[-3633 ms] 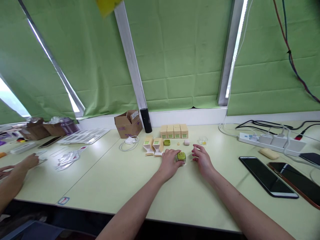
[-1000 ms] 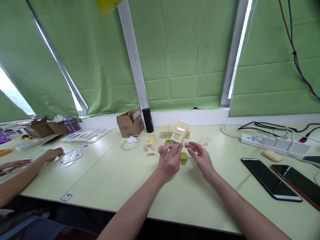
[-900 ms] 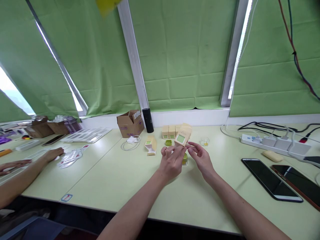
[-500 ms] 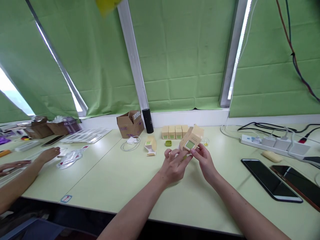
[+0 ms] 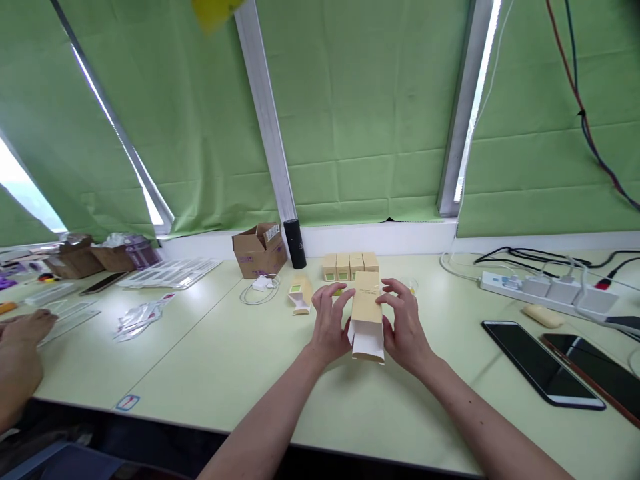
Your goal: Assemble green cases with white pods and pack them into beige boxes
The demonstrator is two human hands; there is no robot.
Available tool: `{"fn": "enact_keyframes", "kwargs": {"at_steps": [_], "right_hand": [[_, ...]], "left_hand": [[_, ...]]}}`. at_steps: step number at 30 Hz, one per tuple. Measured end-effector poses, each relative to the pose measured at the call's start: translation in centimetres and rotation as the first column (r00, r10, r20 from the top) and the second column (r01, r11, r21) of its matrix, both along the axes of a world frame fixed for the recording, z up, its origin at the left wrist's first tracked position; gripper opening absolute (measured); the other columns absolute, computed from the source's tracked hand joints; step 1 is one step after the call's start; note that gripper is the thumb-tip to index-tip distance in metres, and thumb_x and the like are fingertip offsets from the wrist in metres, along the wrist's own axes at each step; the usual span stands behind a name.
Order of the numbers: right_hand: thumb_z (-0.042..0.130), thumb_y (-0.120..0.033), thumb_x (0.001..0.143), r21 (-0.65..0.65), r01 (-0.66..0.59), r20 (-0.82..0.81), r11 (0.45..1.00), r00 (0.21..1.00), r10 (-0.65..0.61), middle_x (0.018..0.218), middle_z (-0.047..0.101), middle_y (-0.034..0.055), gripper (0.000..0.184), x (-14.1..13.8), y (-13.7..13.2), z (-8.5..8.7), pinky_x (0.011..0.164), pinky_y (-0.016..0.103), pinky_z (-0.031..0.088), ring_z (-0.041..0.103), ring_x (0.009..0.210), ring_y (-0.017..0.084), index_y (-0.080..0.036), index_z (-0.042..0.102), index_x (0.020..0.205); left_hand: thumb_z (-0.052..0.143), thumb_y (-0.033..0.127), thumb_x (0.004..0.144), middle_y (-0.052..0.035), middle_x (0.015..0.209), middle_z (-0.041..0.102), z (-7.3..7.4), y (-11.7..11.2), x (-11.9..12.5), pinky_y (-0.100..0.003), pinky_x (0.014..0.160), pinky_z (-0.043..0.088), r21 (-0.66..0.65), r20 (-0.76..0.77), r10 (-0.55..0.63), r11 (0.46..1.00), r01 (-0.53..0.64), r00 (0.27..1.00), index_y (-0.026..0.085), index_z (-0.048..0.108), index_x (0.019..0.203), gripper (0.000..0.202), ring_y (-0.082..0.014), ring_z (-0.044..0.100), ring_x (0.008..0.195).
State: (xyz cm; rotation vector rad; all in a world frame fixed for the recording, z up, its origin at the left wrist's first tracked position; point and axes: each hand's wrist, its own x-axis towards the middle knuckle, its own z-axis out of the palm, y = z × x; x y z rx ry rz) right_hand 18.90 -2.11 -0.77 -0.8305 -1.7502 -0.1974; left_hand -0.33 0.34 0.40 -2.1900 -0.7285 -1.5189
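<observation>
A small kraft cardboard box is between my hands above the table, its open end with white inner walls and flaps towards me. My left hand grips its left side, fingers bent over. On the right side, my right hand has thumb and fingers against the box. Beyond it stands a row of several small kraft boxes. A second open kraft box lies to the left. Partly hidden behind my left fingers is a small green case.
On the left are a brown carton, a black cylinder and a coiled white cable. A power strip and two phones, one black-screened, lie right. A co-worker's hand is at far left.
The box has turned and tilted, so its open end now faces me and its windowed side is out of sight. My hands moved apart to its two sides. The co-worker's hand went left.
</observation>
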Motion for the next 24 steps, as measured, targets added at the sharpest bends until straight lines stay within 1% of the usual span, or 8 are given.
{"fn": "enact_keyframes", "kwargs": {"at_steps": [4,7,9,12,15,19,21,24], "right_hand": [[0.046,-0.004,0.090,-0.004,0.021,0.031,1.000,0.999,-0.021,0.144,0.039,0.0135,0.050,0.1,0.1,-0.1,0.096,0.056,0.049,0.049,0.130,0.032,-0.033,0.041,0.130],[0.047,-0.008,0.092,-0.026,0.046,0.013,0.999,0.999,-0.046,0.143,0.039,0.0142,0.056,0.1,0.3,0.3,0.100,0.060,0.048,0.047,0.133,0.033,-0.034,0.035,0.140],[0.048,-0.011,0.092,-0.069,0.063,-0.034,0.996,0.997,-0.066,0.141,0.043,0.0149,0.059,0.2,0.8,0.5,0.103,0.062,0.046,0.045,0.134,0.035,-0.032,0.031,0.144],[0.050,-0.017,0.092,-0.190,0.065,-0.121,0.980,0.989,-0.089,0.138,0.046,0.0150,0.058,0.3,1.7,0.7,0.101,0.061,0.048,0.048,0.127,0.034,-0.030,0.030,0.144],[0.055,-0.022,0.090,-0.260,0.008,-0.155,0.966,0.987,-0.050,0.142,0.044,0.0148,0.059,0.5,2.3,0.5,0.105,0.061,0.046,0.045,0.131,0.035,-0.029,0.030,0.142],[0.058,-0.024,0.088,-0.262,-0.111,-0.247,0.959,0.968,0.044,0.153,0.036,0.0139,0.061,0.6,1.8,-0.1,0.116,0.063,0.036,0.035,0.146,0.034,-0.030,0.028,0.141],[0.060,-0.025,0.088,-0.293,-0.181,-0.262,0.939,0.960,0.104,0.157,0.032,0.0131,0.061,0.5,1.1,-0.4,0.119,0.062,0.034,0.032,0.149,0.032,-0.031,0.029,0.140],[0.066,-0.028,0.087,-0.350,-0.266,-0.262,0.898,0.948,0.179,0.162,0.027,0.0129,0.068,0.3,0.2,-0.4,0.121,0.059,0.035,0.029,0.152,0.031,-0.031,0.027,0.143]], "left_hand": [[0.064,0.015,0.086,-0.0161,0.130,0.054,0.0,0.1,0.0,-0.048,0.100,0.043,0.034,0.009,0.022,0.999,-0.022,1.000,0.024,0.052,0.130,0.046,-0.0309,0.050,0.120],[0.060,0.008,0.086,-0.0137,0.130,0.056,-0.2,0.3,-0.1,-0.047,0.100,0.044,0.088,0.021,0.044,0.995,-0.046,0.999,0.026,0.052,0.129,0.047,-0.0287,0.052,0.119],[0.061,0.006,0.086,-0.0132,0.130,0.056,-0.3,0.5,-0.2,-0.047,0.100,0.045,0.120,0.024,0.060,0.991,-0.063,0.998,0.027,0.053,0.128,0.047,-0.0283,0.052,0.120],[0.063,0.006,0.086,-0.0130,0.130,0.056,-0.3,0.5,-0.3,-0.047,0.100,0.047,0.151,0.011,0.090,0.984,-0.090,0.996,0.028,0.053,0.127,0.047,-0.0284,0.052,0.121],[0.062,0.009,0.087,-0.0139,0.131,0.056,-0.3,0.5,-0.3,-0.050,0.101,0.048,0.141,-0.003,0.084,0.987,-0.083,0.996,0.028,0.052,0.127,0.046,-0.0297,0.052,0.125],[0.065,0.023,0.086,-0.0194,0.138,0.054,-0.1,0.4,-0.2,-0.057,0.104,0.048,0.081,-0.009,-0.012,0.997,0.013,1.000,0.024,0.048,0.130,0.047,-0.0348,0.052,0.133],[0.067,0.028,0.084,-0.0223,0.141,0.053,0.0,0.4,-0.2,-0.058,0.103,0.048,0.068,-0.013,-0.062,0.996,0.062,0.998,0.022,0.046,0.131,0.052,-0.0364,0.052,0.134],[0.068,0.029,0.082,-0.0238,0.139,0.056,-0.1,0.4,-0.2,-0.058,0.105,0.047,0.049,-0.028,-0.102,0.993,0.103,0.994,0.021,0.044,0.132,0.056,-0.0352,0.058,0.130]]}}
